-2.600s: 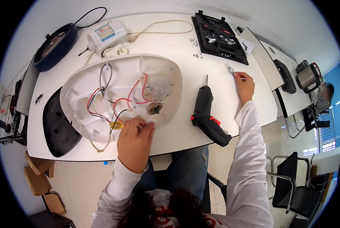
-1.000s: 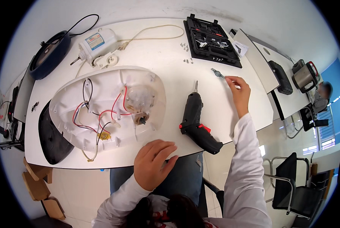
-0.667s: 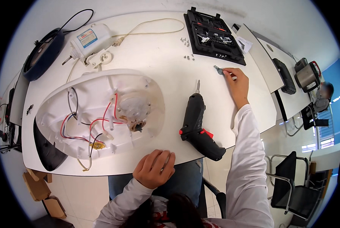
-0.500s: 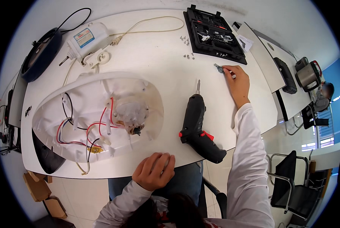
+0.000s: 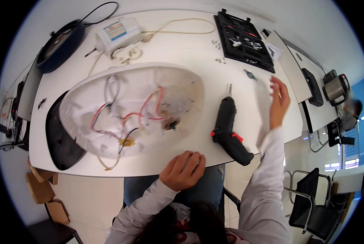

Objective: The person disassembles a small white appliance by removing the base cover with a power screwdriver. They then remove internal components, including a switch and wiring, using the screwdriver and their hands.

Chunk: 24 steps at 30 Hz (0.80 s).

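My right hand is raised over the right side of the table, fingers slightly apart and holding nothing. To its left lies a small grey-green metal piece. My left hand rests at the table's front edge with fingers loosely curled, and nothing shows in them. Between my hands lies a black cordless screwdriver with red accents, its bit pointing away from me. On the left, a large white plastic shell lies with its hollow side up, showing red, black and white wires and a cloudy clear round part.
At the back right sits an open black tool case, with several small screws beside it. A white motor and a dark blue ring-shaped part stand back left. A black cover lies partly under the shell.
My right hand has let go of the small metal piece and moved right, away from it. The view has shifted, and the white shell has turned slightly over the black cover.
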Available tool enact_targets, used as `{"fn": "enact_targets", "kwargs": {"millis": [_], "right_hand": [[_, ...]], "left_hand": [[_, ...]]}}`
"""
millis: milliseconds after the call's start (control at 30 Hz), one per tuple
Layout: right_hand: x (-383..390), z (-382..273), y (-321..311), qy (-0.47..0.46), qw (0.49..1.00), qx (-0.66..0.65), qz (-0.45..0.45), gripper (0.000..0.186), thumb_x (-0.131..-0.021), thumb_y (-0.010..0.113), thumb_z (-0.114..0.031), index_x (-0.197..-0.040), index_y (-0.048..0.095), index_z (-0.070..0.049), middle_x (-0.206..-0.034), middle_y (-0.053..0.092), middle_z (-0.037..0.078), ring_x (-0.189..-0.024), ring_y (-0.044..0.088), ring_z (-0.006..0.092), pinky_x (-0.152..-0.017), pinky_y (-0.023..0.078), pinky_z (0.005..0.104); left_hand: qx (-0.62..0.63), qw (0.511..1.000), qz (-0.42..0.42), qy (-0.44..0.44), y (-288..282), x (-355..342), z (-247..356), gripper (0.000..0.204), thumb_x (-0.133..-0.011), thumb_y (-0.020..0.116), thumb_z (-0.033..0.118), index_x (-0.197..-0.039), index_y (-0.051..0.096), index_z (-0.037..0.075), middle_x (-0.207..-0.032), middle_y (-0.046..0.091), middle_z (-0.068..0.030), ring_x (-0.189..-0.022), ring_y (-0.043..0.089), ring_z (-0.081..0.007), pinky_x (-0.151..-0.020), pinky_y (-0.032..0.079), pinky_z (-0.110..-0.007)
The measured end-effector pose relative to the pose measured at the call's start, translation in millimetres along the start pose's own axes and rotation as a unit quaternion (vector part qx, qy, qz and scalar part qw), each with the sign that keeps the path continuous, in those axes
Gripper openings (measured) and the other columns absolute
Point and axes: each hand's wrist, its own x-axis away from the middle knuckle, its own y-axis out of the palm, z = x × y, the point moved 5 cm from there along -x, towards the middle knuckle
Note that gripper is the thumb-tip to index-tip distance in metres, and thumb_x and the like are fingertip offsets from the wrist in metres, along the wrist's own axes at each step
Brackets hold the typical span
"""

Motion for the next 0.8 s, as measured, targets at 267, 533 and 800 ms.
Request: {"fn": "enact_targets", "kwargs": {"millis": [267,533,800], "right_hand": [[138,-122,-2,-0.088,0.867,0.192,-0.451,0.083,-0.069,0.076,-0.012,-0.139,0.033,0.003,-0.133,0.043,0.023,-0.119,0.047,0.0383,-0.099,0.041,0.0404],[149,-125,19,-0.106,0.891,0.247,-0.367,0.079,-0.065,0.064,-0.005,-0.137,0.032,0.007,-0.122,0.048,0.022,-0.105,0.052,0.0366,-0.087,0.047,0.0403],[160,-125,33,-0.113,0.911,0.288,-0.273,0.069,-0.076,0.067,-0.015,-0.134,0.037,0.008,-0.118,0.053,0.019,-0.105,0.052,0.0336,-0.085,0.047,0.0389]], "left_hand": [[0.056,0.998,0.004,0.005,-7,5,-6,0.024,-0.071,0.064,0.01,-0.095,0.067,0.009,-0.098,0.063,-0.0044,-0.09,0.063,-0.0213,-0.074,0.052,-0.03],[0.237,0.96,0.047,-0.141,-43,-4,-36,0.034,-0.067,0.063,-0.008,-0.099,0.065,0.004,-0.094,0.061,-0.011,-0.085,0.062,-0.0287,-0.073,0.051,-0.035],[0.12,0.959,0.052,-0.25,-36,-25,-72,0.031,-0.074,0.073,0.003,-0.104,0.067,0.008,-0.088,0.062,-0.0046,-0.072,0.059,-0.016,-0.061,0.048,-0.027]]}}
